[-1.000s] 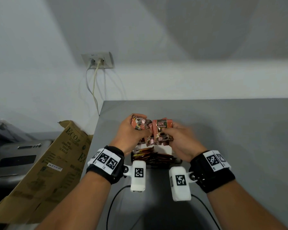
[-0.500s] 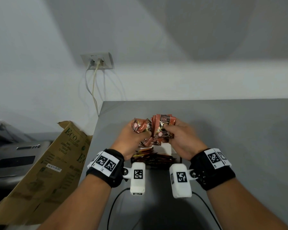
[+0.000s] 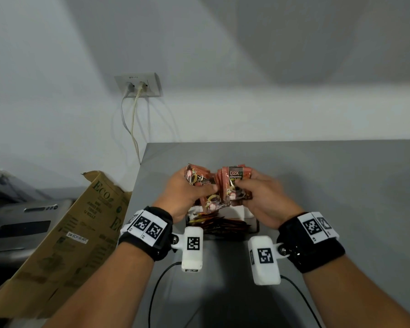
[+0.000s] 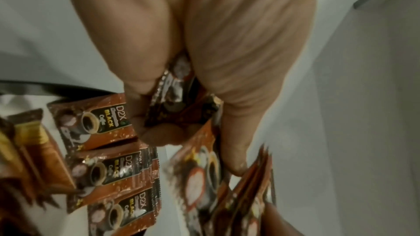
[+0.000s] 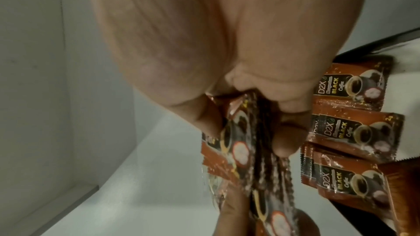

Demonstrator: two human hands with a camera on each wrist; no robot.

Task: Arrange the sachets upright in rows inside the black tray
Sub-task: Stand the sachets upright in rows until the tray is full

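Observation:
Both hands hold brown coffee sachets above the black tray (image 3: 256,227) on the grey table. My left hand (image 3: 187,190) grips a bunch of sachets (image 3: 199,178), seen close up as sachets (image 4: 175,103) between thumb and fingers. My right hand (image 3: 258,195) pinches an upright stack of sachets (image 3: 234,183), also seen as the stack (image 5: 227,141) in the right wrist view. The two bundles touch in the middle. Inside the tray, more sachets (image 4: 100,126) stand in a row, shown again as sachets (image 5: 350,87), beside flat orange ones (image 3: 213,224).
A folded cardboard box (image 3: 64,233) leans at the table's left edge, over a grey machine (image 3: 17,226). A wall socket (image 3: 137,84) with cables sits on the wall behind. Bare grey tabletop (image 3: 341,185) stretches to the right and behind the tray.
Both hands have risen slightly with their sachets. The right hand's stack has shifted up and a little away from the left hand's bunch.

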